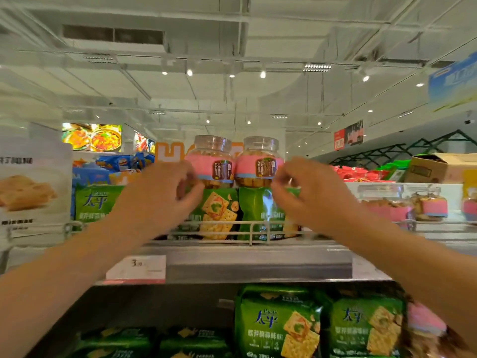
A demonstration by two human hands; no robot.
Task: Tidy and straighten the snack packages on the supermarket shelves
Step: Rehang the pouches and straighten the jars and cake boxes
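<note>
Fingers: left hand (167,192) and right hand (299,192) loosely curled, grasping nothing we can confirm. Two clear plastic jars with pink labels (233,164) stand touching atop green cracker packets (219,210) on the top shelf (258,264), between our fingertips. We would square both labels forward, gently.

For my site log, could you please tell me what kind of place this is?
Most likely a supermarket aisle: green cracker packs fill railed shelves, a price tag is clipped to the shelf edge, and two pink-labelled jars sit on top of the packs.
</note>
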